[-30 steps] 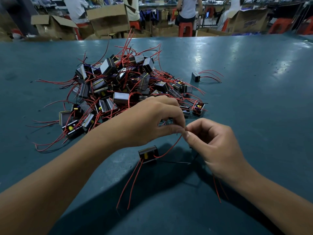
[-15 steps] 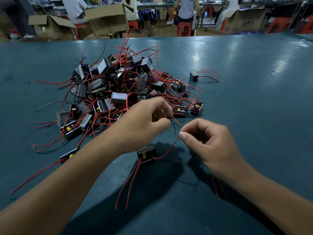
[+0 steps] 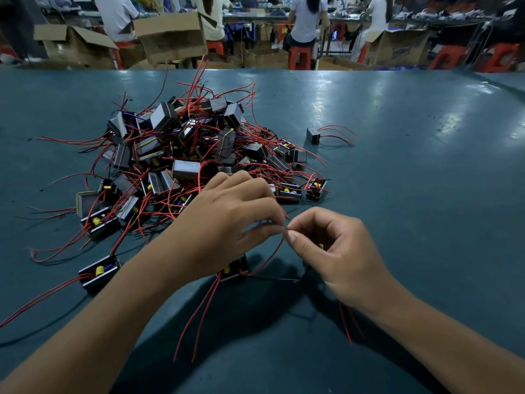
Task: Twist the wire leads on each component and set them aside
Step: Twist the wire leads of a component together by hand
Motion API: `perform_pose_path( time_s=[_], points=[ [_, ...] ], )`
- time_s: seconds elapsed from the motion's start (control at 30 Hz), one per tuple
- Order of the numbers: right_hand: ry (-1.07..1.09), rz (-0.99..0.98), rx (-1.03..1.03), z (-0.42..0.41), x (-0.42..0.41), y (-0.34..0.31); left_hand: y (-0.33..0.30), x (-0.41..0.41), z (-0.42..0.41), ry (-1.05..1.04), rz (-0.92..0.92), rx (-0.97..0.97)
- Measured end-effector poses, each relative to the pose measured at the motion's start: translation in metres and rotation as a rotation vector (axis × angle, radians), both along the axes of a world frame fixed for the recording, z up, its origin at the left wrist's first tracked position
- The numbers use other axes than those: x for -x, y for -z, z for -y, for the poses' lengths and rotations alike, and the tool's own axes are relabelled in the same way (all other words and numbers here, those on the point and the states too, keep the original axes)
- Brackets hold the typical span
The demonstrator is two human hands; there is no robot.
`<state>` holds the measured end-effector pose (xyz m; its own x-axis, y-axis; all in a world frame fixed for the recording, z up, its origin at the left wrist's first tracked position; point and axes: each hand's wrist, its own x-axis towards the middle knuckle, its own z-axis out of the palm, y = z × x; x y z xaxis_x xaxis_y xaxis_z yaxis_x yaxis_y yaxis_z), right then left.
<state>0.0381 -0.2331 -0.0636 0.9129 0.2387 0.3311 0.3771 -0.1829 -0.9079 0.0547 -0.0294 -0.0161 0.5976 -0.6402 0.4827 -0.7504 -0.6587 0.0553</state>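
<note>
1. Teal table (image 3: 412, 194) fills the frame; cardboard boxes (image 3: 170, 35) line its far edge at the top.
2. Tangled pile of components (image 3: 184, 155) sits upper left of centre, likely untwisted stock within reach.
3. Left hand (image 3: 227, 220) and right hand (image 3: 338, 251) meet at centre, both pinching a red wire lead (image 3: 272, 254), presumably to twist it.
4. That lead's component (image 3: 233, 270) rests just below the left hand.

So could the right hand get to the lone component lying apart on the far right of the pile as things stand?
Probably yes. The table between the right hand and the lone component is bare, but the hand pinches a red lead with the left hand and must release it first.
</note>
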Motion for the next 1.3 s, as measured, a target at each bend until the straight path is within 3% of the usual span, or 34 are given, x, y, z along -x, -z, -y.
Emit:
perform_pose_path(
  time_s=[0.07,0.17,0.23,0.67,0.83,0.9,1.03,1.3],
  points=[
    [0.002,0.029,0.017,0.001,0.0,0.0,0.001,0.003,0.003,-0.017,-0.19,0.092],
    [0.0,0.079,0.074,0.0,0.002,-0.001,-0.001,0.004,0.004,-0.058,-0.689,0.339],
    [-0.003,0.095,0.099,0.0,0.002,-0.001,-0.003,0.004,0.003,-0.086,-0.913,0.456],
    [-0.029,-0.04,-0.085,-0.001,-0.001,-0.002,0.009,0.007,-0.006,-0.001,-1.098,0.744],
    [-0.013,-0.064,-0.086,-0.001,-0.001,-0.002,0.009,0.006,-0.006,-0.01,-1.0,0.739],
    [-0.013,-0.073,-0.089,-0.001,-0.001,-0.002,0.007,0.004,-0.011,-0.009,-0.787,0.689],
    [-0.032,-0.079,-0.112,-0.001,-0.001,-0.001,0.008,0.003,-0.015,0.06,-0.283,0.395],
    [-0.047,-0.077,-0.111,-0.001,0.0,-0.002,0.013,0.0,-0.008,0.04,-0.024,0.276]
  ],
)
